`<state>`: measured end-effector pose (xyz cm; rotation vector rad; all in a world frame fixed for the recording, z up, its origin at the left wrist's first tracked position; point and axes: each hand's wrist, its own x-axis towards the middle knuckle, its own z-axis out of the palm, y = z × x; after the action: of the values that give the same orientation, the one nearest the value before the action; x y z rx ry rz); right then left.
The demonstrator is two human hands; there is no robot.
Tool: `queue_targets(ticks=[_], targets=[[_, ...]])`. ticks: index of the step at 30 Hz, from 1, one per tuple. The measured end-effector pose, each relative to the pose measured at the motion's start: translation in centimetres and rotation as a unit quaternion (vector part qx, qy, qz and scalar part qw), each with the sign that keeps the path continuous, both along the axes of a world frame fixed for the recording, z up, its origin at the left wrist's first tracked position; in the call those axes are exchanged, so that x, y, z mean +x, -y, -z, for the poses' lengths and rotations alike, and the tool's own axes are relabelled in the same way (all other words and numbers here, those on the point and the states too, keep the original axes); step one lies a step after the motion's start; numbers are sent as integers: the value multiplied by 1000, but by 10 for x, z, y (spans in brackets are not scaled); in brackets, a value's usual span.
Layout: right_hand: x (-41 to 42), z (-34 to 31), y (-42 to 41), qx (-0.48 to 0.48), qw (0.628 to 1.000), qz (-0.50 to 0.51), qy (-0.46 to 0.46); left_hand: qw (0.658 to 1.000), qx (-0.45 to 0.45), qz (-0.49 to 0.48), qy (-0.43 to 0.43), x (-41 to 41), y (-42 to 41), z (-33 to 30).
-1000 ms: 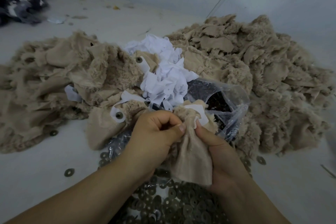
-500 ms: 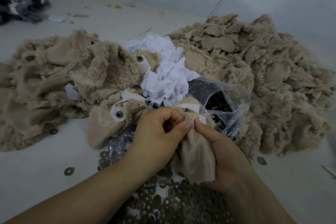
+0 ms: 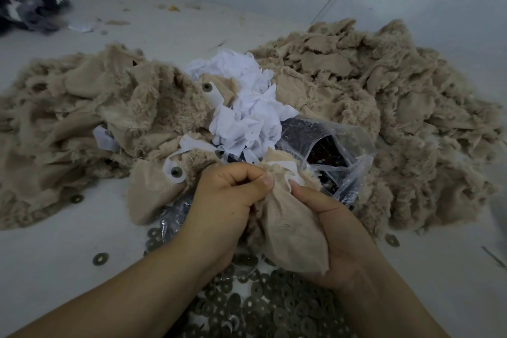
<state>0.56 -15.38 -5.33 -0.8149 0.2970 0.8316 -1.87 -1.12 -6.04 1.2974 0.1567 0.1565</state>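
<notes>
A small beige plush fabric piece with a white patch at its top is held between both hands, just above the table. My left hand has its fingers curled and its thumb pressed on the piece's upper left edge. My right hand cups the piece from the right and below, thumb tip pinching the white patch. What lies under the left fingers is hidden.
Large heaps of beige plush pieces lie left and right. White fabric scraps sit between them. A clear plastic bag holds dark small parts. Several metal washers spread below the hands. Dark cloth lies far left.
Both hands have shifted slightly on the beige piece; the left thumb has pressed closer to the right thumb at the white patch. The piles have not moved.
</notes>
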Motion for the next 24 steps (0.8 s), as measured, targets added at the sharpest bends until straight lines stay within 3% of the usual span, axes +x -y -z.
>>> queue_targets(ticks=[3,13,20,24], targets=[[1,-1,1,2,1000,-2,2,1000,-27,13,-6,1,0,3],[-1,-2,-1,-15,999,8,50,999,29,26,28,-1,-1,3],[-3,5,-3,-120,980,93,128,999,15,24,15,-4,5,6],[-5,4,-1,-141,972,93,161,999,-38,34,16,-7,9,5]])
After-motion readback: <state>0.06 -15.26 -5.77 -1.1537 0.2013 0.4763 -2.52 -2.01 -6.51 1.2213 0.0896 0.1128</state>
